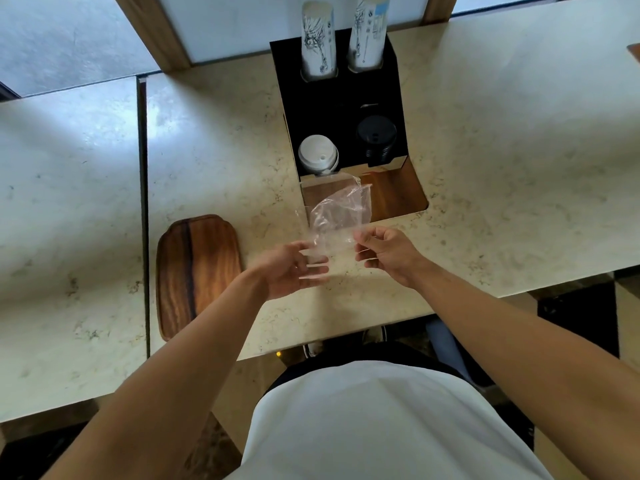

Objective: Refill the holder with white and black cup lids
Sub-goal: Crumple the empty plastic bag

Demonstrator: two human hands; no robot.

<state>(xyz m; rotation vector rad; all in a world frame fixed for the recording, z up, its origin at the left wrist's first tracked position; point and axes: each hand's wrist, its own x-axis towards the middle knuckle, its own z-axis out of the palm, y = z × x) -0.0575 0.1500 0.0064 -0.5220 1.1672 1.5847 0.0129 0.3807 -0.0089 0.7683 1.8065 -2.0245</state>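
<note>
Both hands raised over counter: left hand [294, 268] and right hand [384, 251] grip clear bag [337, 216].

Pale marbled counter [502, 140], w/ a dark seam running near-to-far on the left. Black holder [341, 109] stands on it, centre-far. Wooden tray [197, 271] lies flat near-left of the holder, just right of the seam. Just in front of the holder, a brown wood panel [394, 195] w/ a rounded corner.
</note>
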